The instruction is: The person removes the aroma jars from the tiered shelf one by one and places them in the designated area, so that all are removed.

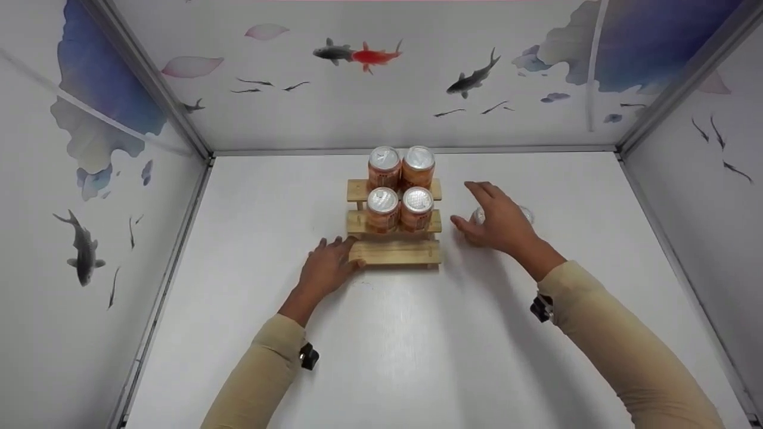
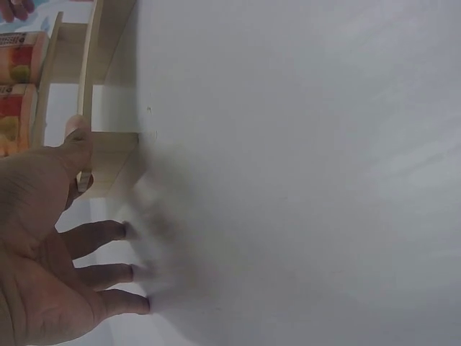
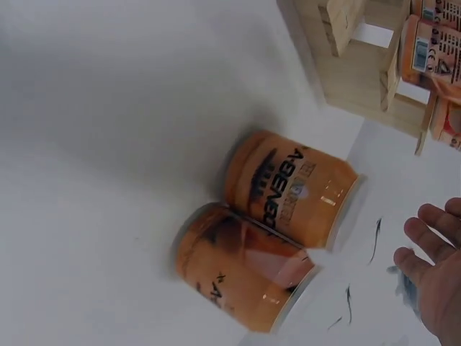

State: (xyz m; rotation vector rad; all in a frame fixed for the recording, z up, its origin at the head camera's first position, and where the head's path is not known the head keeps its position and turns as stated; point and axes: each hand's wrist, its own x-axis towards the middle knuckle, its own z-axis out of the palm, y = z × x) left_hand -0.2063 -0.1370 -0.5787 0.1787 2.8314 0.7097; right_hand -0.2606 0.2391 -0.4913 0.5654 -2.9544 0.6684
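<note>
Four cans [image 1: 382, 208] are occupying the wooden rack's [image 1: 356, 221] upper steps; the lowest step [image 1: 394, 252] is lying bare; two loose cans [image 3: 288, 191], seemingly left to shelve, are standing on the bench [image 1: 381, 345]; the left grip [image 1: 326, 269] is pinching that step's end; the right grip [image 1: 501, 220] is hovering spread nearby.

Smooth wooden rack [image 1: 393, 253], shiny metallic lids [image 1: 382, 201]

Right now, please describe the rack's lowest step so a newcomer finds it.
On the table stands a three-step wooden rack. The lowest step is at its front. Only this one is gripped by the left hand; cans stand on the others.
</note>
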